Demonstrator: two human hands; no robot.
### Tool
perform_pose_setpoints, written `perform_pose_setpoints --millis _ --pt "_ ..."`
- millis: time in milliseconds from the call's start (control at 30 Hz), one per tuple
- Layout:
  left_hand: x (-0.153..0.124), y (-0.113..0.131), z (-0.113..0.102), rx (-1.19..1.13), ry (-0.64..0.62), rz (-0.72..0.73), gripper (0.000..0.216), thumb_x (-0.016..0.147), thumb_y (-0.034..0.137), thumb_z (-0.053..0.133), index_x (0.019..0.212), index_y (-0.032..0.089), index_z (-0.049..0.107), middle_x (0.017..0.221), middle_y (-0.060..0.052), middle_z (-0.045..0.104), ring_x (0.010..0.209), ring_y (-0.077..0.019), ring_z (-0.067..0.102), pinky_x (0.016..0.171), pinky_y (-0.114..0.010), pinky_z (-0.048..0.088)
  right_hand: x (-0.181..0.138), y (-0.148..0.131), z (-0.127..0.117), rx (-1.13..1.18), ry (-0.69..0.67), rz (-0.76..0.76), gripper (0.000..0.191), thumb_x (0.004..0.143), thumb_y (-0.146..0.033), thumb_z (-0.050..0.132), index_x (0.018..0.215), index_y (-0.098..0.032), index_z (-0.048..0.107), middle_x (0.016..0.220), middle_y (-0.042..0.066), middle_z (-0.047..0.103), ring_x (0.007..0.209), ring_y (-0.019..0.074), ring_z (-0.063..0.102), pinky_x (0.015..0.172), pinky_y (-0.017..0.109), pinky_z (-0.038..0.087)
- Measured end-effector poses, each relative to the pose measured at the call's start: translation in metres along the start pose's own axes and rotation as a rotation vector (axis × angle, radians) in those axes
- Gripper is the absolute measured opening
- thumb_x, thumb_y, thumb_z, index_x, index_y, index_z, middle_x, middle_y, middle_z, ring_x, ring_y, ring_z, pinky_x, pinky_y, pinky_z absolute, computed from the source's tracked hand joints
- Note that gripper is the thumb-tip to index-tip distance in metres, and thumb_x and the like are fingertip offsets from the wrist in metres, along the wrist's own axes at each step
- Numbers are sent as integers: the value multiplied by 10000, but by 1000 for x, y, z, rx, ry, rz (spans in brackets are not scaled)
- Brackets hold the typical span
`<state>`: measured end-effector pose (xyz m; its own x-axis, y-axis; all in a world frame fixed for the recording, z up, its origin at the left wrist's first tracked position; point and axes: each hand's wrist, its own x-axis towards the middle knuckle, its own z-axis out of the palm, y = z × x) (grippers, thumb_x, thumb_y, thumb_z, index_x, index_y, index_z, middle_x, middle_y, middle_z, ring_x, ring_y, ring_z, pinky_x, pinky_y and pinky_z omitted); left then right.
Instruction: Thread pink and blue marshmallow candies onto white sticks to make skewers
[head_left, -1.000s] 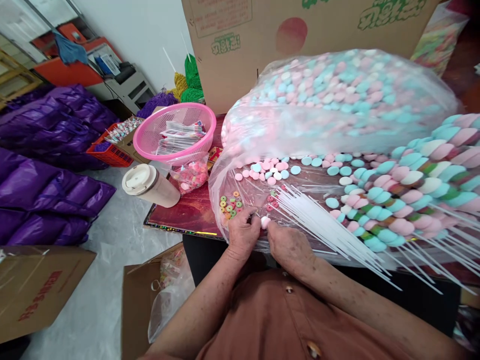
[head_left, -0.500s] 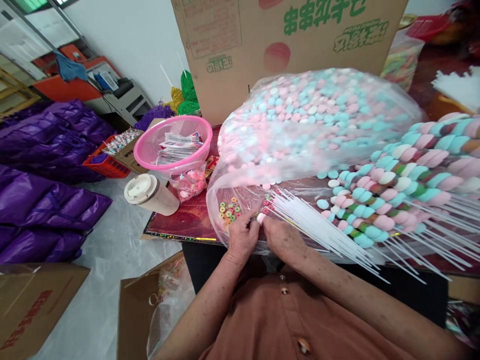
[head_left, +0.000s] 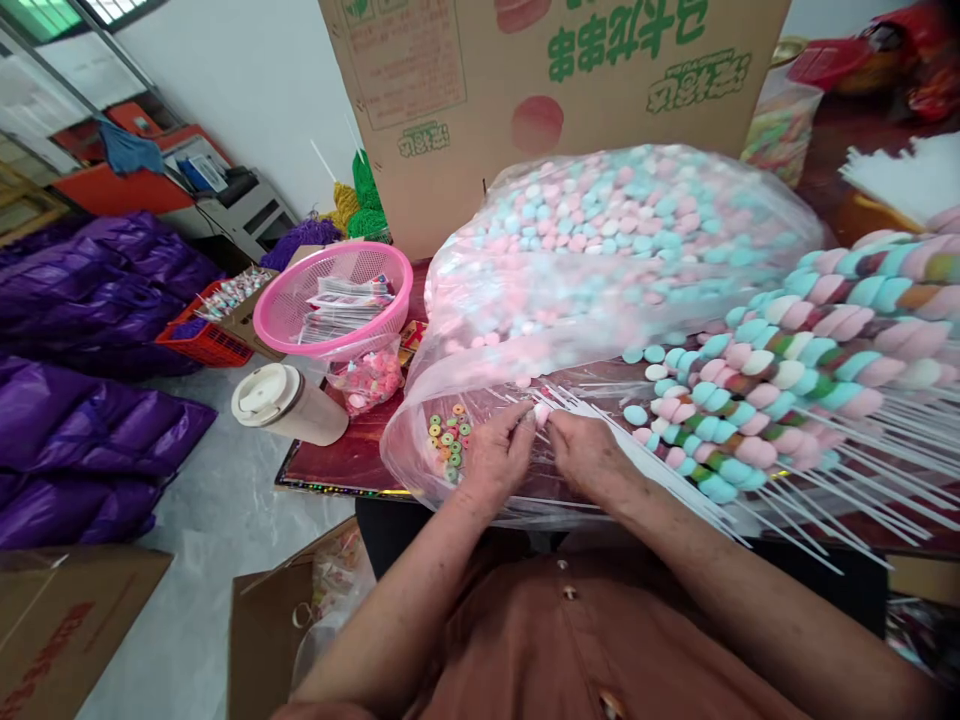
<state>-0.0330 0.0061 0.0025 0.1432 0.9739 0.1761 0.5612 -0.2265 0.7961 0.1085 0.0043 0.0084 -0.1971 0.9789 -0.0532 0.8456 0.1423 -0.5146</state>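
Observation:
My left hand [head_left: 496, 455] and my right hand [head_left: 589, 452] meet over a clear plastic sheet at the table's near edge. Between their pinched fingertips sits a small pink-white round candy [head_left: 541, 412]. My right hand rests on a bundle of thin white sticks [head_left: 660, 455] that fans out to the right. Small coloured ring candies [head_left: 447, 434] lie just left of my left hand. A big clear bag of pink and blue round candies [head_left: 600, 240] lies behind my hands. Finished skewers of stacked candies [head_left: 795, 370] are piled at the right.
A pink basket [head_left: 334, 300] with packets, a small bag of pink sweets [head_left: 366, 378] and a lidded cup [head_left: 281, 402] stand at the table's left end. A tall cardboard box [head_left: 540, 90] rises behind. Purple bags [head_left: 90, 400] and open cartons [head_left: 67, 620] cover the floor at left.
Both hands have moved a little forward and up over the plastic with the candy still pinched between them. The camera has tilted, showing more of the box and the right side.

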Motion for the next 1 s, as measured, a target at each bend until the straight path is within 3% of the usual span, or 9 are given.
perform_pose_setpoints --millis 67,167,300,400,467,600,700,800,1000 --pt "29 -6 -17 121 -197 92 328 855 309 429 1111 211 609 1027 -36 682 920 -175 620 814 -273 472 2 13 -7 11 10 31 277 842 -243 357 757 -182 613 637 48 618 580 155 520 532 245 292" --pt "81 -19 -35 596 -186 38 331 864 270 377 1079 198 619 1075 -63 652 998 -216 572 882 -323 420 -7 25 -18 85 26 87 316 838 -349 354 660 -193 564 560 18 555 535 145 483 513 242 294" --pt "120 -29 -14 675 -225 44 361 828 370 450 1119 206 587 1145 -93 598 1049 -265 520 909 -392 374 -29 22 -23 257 5 67 321 822 -359 336 592 -196 489 508 -15 468 516 127 445 502 228 305" --pt "111 -29 11 708 -253 97 388 823 413 455 1165 254 544 1192 -85 549 1109 -291 457 940 -457 324 -40 22 -18 302 -27 17 311 820 -360 337 619 -192 504 523 -21 454 522 123 418 495 228 304" --pt "93 -30 14 725 -274 114 374 847 389 418 1176 253 532 1183 -95 538 1105 -288 453 937 -465 324 -44 26 -13 307 -30 24 322 820 -372 337 604 -191 492 526 -19 455 521 123 408 489 231 301" --pt "48 -36 -8 619 -288 160 386 874 365 380 1219 240 499 1264 -101 475 1159 -256 423 965 -421 325 -43 37 -5 324 -40 67 330 813 -387 357 605 -188 519 508 -25 451 503 120 407 481 229 300" --pt "24 -40 -29 449 -156 106 368 865 313 411 1191 186 524 1218 -100 527 1133 -215 462 949 -350 362 -35 38 -6 278 -9 114 282 795 -368 402 661 -188 574 510 -31 462 509 119 429 494 223 305" --pt "16 -36 -36 442 -37 -51 281 812 264 483 1039 163 615 1007 -82 627 923 -192 571 829 -306 436 -15 28 -9 139 -18 128 256 783 -341 437 710 -182 624 551 -5 534 534 134 471 513 232 310" --pt "28 -20 -25 578 -136 -143 235 746 248 529 944 228 654 958 -72 628 890 -239 577 747 -344 441 50 -5 -2 -5 -47 -5 238 770 -275 489 894 -195 676 757 69 655 685 188 547 580 260 324"
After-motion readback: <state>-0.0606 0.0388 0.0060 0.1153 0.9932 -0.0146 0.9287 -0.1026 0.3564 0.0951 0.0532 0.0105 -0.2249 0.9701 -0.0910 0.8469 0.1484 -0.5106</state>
